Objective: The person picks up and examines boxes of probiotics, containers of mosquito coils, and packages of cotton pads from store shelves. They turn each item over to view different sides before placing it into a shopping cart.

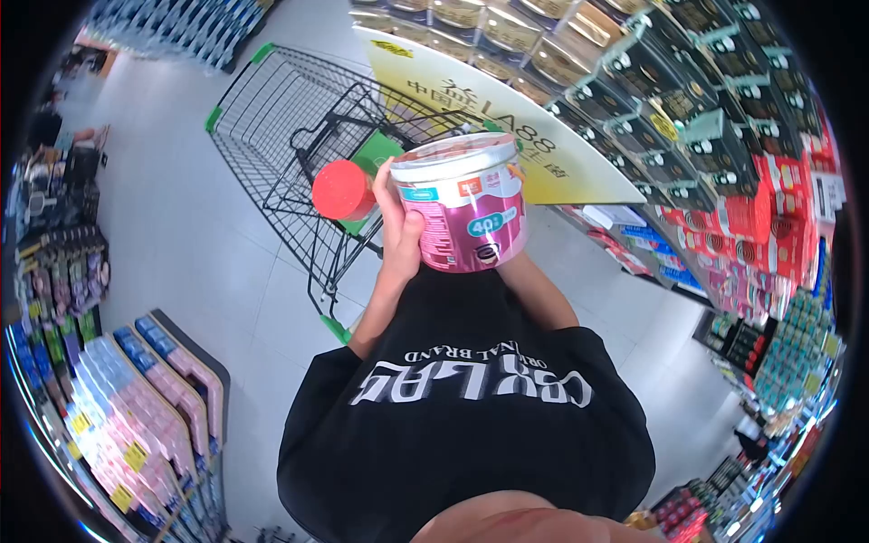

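Upright in front of my chest is a round pink-and-white tub point(462, 213) with a clear, silvery-rimmed lid. My left hand point(398, 226) is closed around its left side, thumb on the front and fingers along the wall. On the far right side, the fingertips of my right hand point(517, 172) curl around the tub; the rest of that hand is hidden behind it. Just beyond my left hand, a container with a red lid point(342, 190) is at the shopping cart point(299, 136), near its green seat panel point(380, 154).
A slanted yellow-and-white sign board point(507, 118) stands right of the cart, below stacked dark boxes point(652, 109). Red packages point(769, 217) line the right side. At lower left is a display of pink and blue packs point(136, 389). Pale floor tiles point(258, 317) surround me.
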{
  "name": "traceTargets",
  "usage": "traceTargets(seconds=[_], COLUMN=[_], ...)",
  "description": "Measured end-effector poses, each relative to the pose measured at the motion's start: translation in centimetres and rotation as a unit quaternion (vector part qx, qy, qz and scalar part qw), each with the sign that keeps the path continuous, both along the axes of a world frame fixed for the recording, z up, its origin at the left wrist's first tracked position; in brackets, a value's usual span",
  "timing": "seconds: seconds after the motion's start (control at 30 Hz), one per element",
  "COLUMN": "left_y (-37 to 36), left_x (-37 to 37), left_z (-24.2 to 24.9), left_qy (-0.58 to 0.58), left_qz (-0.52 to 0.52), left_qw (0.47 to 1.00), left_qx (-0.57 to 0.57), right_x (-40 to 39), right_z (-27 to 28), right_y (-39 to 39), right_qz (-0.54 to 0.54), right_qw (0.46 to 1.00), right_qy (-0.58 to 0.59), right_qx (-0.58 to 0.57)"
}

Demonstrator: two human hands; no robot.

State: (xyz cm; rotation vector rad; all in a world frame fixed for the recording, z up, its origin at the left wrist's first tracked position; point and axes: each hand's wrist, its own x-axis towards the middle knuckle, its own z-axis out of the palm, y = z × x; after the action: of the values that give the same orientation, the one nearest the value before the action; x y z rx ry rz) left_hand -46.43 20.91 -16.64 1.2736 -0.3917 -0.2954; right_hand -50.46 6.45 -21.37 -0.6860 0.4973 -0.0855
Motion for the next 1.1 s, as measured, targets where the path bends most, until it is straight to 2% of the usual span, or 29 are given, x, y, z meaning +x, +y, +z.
traceTargets(seconds=[0.07, 0.17, 0.27, 0.3, 0.33, 0.37, 0.4, 0.43, 0.47, 0.5, 0.6, 0.63, 0.7, 0.73, 0.77, 0.83, 0.87, 0.97, 1.0, 1.1], left_y=[-1.0, -2.2, -2.8, -3.7, -4.0, -4.2, -4.7, -5.3, -6.4, -7.3, -8.9, -9.7, -12.1, -12.7, -14.1, -16.1, -17.1, -19.5, -20.3, -22.0], left_x=[-0.2, 0.3, 0.5, 0.2, 0.3, 0.7, 0.8, 0.8, 0.4, 0.2, -0.4, -0.8, -3.3, -3.3, -4.4, -6.6, -7.8, -9.7, -10.5, -13.0], left_z=[2.2, 0.4, -3.0, -1.2, -1.8, -2.7, -3.6, -4.1, -3.8, -4.1, -5.9, -7.3, -3.4, -5.8, -3.9, -2.5, -1.0, -2.2, -2.5, -2.2], left_qy=[-0.018, 0.023, 0.206, 0.240, 0.287, 0.333, 0.323, 0.315, 0.345, 0.349, 0.320, 0.349, 0.373, 0.387, 0.363, 0.344, 0.364, 0.353, 0.349, 0.339], left_qz=[-0.054, -0.112, -0.181, -0.168, -0.165, -0.161, -0.172, -0.180, -0.160, -0.190, -0.284, -0.271, -0.256, -0.311, -0.351, -0.367, -0.385, -0.463, -0.456, -0.509], left_qw=[0.998, 0.993, 0.960, 0.955, 0.943, 0.928, 0.929, 0.930, 0.924, 0.917, 0.903, 0.896, 0.891, 0.868, 0.863, 0.862, 0.844, 0.809, 0.813, 0.781], left_qx=[0.018, -0.002, -0.051, -0.049, -0.046, -0.040, -0.052, -0.064, -0.044, -0.039, -0.038, -0.035, 0.049, 0.005, 0.013, 0.066, 0.083, 0.082, 0.098, 0.124], right_x=[-1.1, -2.6, -4.6, -5.7, -6.8, -8.5, -9.6, -10.2, -10.5, -10.9, -13.4, -14.3, -16.7, -17.8, -18.8, -21.1, -22.0, -24.9, -25.7, -28.1], right_z=[0.2, -0.1, -1.3, -2.5, -3.8, -3.8, -2.1, -0.5, 1.7, 3.0, 2.2, 1.9, 1.2, 1.3, 1.3, 1.3, 1.2, 0.3, 0.0, -0.5], right_y=[-0.7, -2.9, -4.8, -5.2, -5.6, -5.2, -5.1, -5.1, -4.8, -4.7, -4.6, -5.1, -5.6, -6.0, -6.6, -6.8, -6.9, -7.0, -7.1, -6.2], right_qz=[-0.023, -0.064, -0.093, -0.067, -0.035, -0.081, -0.071, -0.057, -0.086, -0.110, -0.181, -0.195, -0.219, -0.236, -0.254, -0.302, -0.333, -0.396, -0.418, -0.480], right_qw=[1.000, 0.996, 0.983, 0.971, 0.952, 0.980, 0.995, 0.996, 0.993, 0.989, 0.982, 0.979, 0.975, 0.972, 0.967, 0.953, 0.942, 0.917, 0.908, 0.876], right_qy=[-0.008, -0.021, -0.082, -0.156, -0.227, -0.128, -0.042, -0.064, -0.073, -0.081, -0.025, -0.029, -0.037, 0.001, -0.005, -0.011, -0.031, -0.024, -0.026, -0.024], right_qx=[0.015, 0.064, 0.133, 0.168, 0.203, 0.128, 0.058, 0.015, -0.021, -0.058, -0.051, -0.048, -0.029, -0.021, -0.024, -0.025, -0.028, -0.030, -0.032, -0.028])
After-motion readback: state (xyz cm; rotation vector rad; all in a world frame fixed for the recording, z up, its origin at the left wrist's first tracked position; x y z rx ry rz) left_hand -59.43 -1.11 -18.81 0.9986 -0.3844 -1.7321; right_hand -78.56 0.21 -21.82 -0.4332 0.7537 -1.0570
